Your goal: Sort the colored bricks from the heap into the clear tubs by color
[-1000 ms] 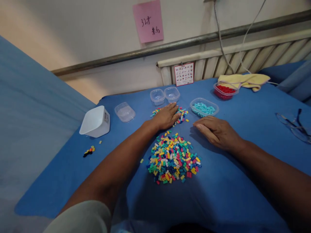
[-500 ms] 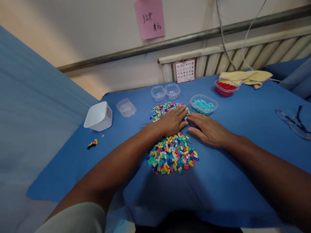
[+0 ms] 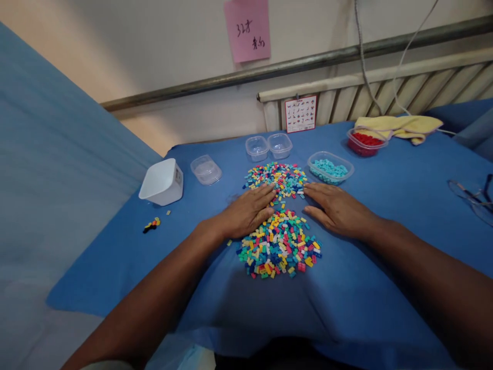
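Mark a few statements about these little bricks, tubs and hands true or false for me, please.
1. The white, squarish plastic tub stands left of the lower heap of multicoloured plastic bricks. True.
2. The left hand holds the eyeglasses. False: the dark-framed eyeglasses lie at the far right.
3. The pink paper note is above the metal pipe. True.
4. The clear oval plastic container by the right hand holds red bricks. False: turquoise bricks fill it.
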The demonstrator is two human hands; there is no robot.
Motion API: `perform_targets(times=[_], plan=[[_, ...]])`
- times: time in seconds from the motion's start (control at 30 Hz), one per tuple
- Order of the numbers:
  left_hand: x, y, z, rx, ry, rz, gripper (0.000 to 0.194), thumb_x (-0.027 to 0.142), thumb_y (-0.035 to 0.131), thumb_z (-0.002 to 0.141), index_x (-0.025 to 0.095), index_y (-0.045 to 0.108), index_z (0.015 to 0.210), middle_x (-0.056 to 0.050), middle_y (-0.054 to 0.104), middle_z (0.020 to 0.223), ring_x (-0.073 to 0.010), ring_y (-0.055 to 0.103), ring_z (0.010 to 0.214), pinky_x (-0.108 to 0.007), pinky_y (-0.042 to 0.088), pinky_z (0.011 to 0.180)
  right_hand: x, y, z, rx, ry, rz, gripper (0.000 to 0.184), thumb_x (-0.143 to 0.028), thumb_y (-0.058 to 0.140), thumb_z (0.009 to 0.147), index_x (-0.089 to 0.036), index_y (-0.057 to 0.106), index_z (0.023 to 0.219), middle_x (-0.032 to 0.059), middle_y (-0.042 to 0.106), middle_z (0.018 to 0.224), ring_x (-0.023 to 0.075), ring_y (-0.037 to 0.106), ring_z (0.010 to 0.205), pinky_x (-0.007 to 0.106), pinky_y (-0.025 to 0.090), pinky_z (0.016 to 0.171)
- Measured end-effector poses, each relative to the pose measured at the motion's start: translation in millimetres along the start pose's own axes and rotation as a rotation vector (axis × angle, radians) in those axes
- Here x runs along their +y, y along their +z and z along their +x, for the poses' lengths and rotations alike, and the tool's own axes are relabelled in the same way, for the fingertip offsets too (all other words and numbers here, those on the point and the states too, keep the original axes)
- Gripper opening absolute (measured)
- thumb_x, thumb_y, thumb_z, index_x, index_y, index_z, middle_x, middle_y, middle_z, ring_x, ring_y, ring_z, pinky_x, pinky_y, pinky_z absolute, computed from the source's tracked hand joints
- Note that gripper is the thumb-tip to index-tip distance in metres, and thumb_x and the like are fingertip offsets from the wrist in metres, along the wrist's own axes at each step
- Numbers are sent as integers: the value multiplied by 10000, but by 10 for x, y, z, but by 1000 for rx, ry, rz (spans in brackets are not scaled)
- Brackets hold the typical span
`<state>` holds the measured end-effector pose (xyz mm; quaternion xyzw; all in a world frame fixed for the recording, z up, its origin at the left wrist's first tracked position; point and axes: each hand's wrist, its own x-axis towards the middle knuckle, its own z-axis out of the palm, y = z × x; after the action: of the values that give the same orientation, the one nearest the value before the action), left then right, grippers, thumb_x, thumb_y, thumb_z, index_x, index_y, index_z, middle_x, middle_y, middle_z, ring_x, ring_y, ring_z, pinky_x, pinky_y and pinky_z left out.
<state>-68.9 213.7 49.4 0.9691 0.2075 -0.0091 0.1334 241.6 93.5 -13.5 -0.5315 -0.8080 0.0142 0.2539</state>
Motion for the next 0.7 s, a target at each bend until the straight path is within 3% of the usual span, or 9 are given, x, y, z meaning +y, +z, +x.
perform_targets(times=[0.2,0.33,0.47,0.57,0.7], plan=[[-48,-14,-78,111,-144,-31,772,650,190,1176,180,344,1769,-124,214,1857,-288,176,1746,-576,178,1418,-154,16,102,15,-11,46,645,-536,589,1121,-177,558,1656,218,525,1712,449,473,1605,726,423,1294],[-102,43,-78,65,-154,-79,767,666,201,1171,202,372,1758,-108,266,1846,-275,213,1738,-547,187,1420,-231,46,190,-98,-77,62,635,-560,540,1143,-191,558,1660,199,534,1709,410,484,1607,700,416,1311],[-104,56,-162,163,-171,-102,725,643,222,1182,227,388,1752,-98,310,1833,-261,247,1730,-546,185,1419,-209,43,209,-39,-50,59,616,-519,479,1170,-214,499,1704,190,515,1725,385,466,1623,703,407,1316],[-70,43,-198,119,-101,-107,683,602,257,1193,224,419,1738,-92,318,1829,-256,257,1727,-546,187,1418,-206,36,214,-55,-55,53,639,-522,487,1166,-207,472,1722,184,475,1752,383,441,1638,693,399,1324],[-42,23,-224,74,-3,-102,611,549,279,1205,241,545,1661,-76,396,1795,-245,306,1710,-546,155,1424,-237,-15,221,-104,-89,27,558,-493,477,1174,-237,564,1662,151,569,1692,390,505,1595,710,399,1316]])
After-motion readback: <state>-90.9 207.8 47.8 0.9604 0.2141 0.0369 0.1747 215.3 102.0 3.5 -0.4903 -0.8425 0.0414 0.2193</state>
